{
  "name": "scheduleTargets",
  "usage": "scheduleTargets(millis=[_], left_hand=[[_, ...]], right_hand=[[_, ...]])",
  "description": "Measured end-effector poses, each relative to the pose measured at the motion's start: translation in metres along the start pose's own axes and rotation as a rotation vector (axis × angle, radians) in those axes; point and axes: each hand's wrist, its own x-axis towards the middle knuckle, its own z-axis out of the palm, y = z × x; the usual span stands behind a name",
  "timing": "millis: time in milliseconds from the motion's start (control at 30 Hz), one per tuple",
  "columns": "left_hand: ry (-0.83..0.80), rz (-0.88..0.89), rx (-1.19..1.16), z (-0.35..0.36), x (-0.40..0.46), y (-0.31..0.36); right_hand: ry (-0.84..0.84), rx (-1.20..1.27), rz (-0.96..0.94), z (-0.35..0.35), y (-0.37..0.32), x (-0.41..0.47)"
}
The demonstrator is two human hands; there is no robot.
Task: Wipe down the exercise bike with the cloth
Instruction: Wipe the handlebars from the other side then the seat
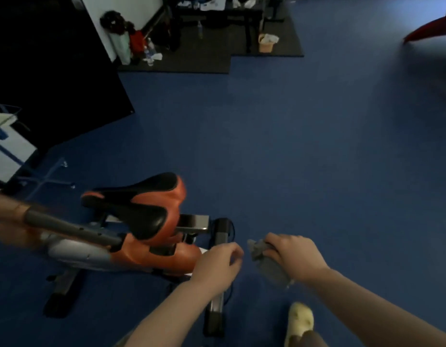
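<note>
- Head view: right hand grasps a grey cloth.
- Left hand has loosely curled fingers, grasping nothing, beside the orange exercise bike.

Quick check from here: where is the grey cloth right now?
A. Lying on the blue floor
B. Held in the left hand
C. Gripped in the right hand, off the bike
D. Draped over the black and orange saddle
C: the crumpled grey cloth is bunched in the right hand, beside the left hand, which holds nothing, and clear of the orange and black exercise bike.
</note>
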Motion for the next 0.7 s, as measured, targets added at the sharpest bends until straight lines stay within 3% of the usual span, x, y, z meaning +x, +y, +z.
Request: scheduleTargets(millis=[100,233,433,700], left_hand=[[-0.027,-0.074,-0.016,0.016,0.049,0.019],[0.083,-0.242,-0.101,0.031,0.114,0.048],[0.189,-0.22,-0.243,0.027,0.195,0.125],[0.346,-0.467,-0.218,-0.031,0.23,0.079]], right_hand=[[-0.01,0.022,-0.015,-0.003,0.052,0.025],[-0.013,0.008,-0.051,-0.022,0.142,0.063],[-0.071,-0.021,-0.085,-0.066,0.244,0.114],[-0.001,-0.077,-0.357,-0.103,0.234,0.247]])
